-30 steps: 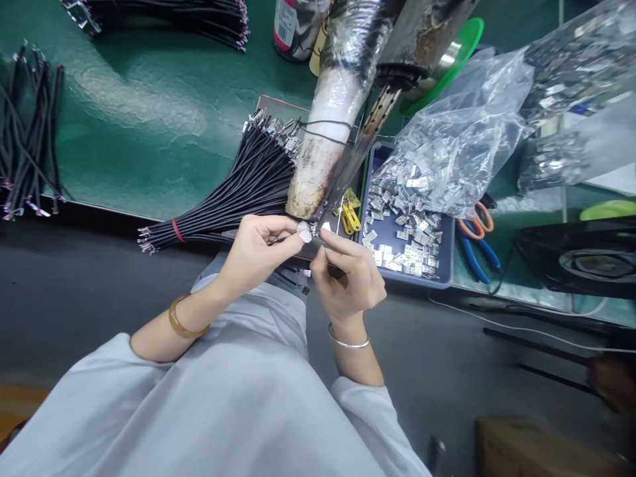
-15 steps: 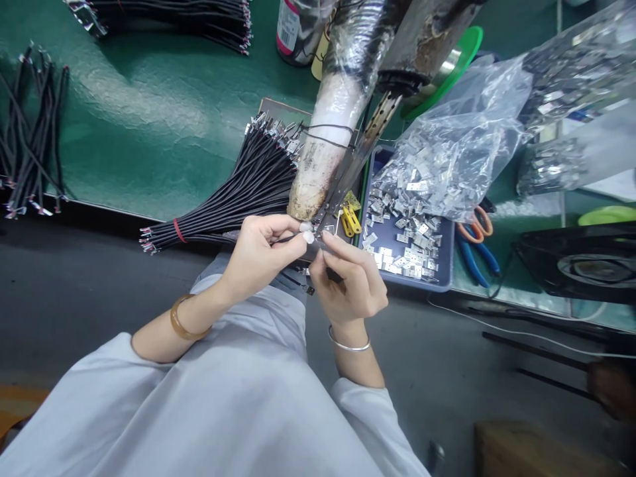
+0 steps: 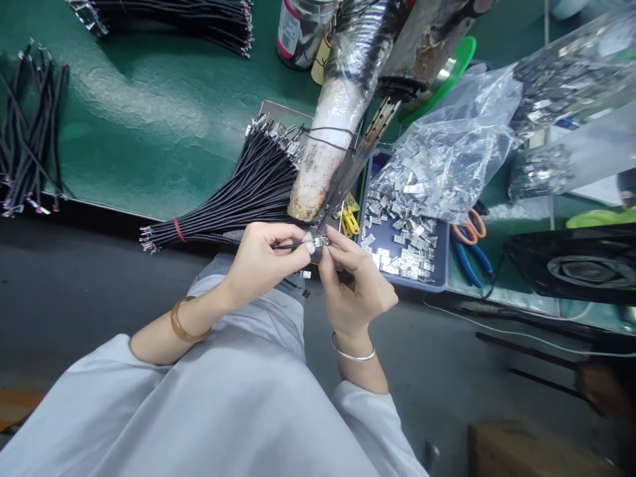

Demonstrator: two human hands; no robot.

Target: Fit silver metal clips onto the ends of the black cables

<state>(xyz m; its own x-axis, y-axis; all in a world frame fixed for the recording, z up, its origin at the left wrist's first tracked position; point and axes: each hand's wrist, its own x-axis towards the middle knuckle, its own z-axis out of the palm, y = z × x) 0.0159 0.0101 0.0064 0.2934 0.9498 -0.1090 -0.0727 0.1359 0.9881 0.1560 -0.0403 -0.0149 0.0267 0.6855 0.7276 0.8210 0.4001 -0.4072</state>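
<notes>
My left hand (image 3: 261, 257) is closed, its thumb and fingertips pinching a black cable (image 3: 289, 247) near its end. At that end sits a small silver metal connector piece (image 3: 318, 242), between the two hands. My right hand (image 3: 358, 281) pinches the connector's right side with thumb and forefinger; the fingertips hide part of it. Just above the fingers are the soldering iron's soot-dark metal shaft (image 3: 365, 146) and a white, plastic-wrapped tube (image 3: 325, 142) with a scorched tip. Left of them lies a bundle of black cables (image 3: 233, 192), tied with a red band (image 3: 179, 230).
A blue tray (image 3: 427, 287) of small metal pieces, partly under a clear plastic bag (image 3: 457, 146), stands right. Pliers (image 3: 470, 258) and a yellow cutter (image 3: 350, 220) lie nearby. More black cables (image 3: 37, 132) hang over the bench edge at left.
My right hand has shifted slightly right and down, its fingers now at the metal connector. The connector shows more clearly between the hands. My left hand has barely moved.
</notes>
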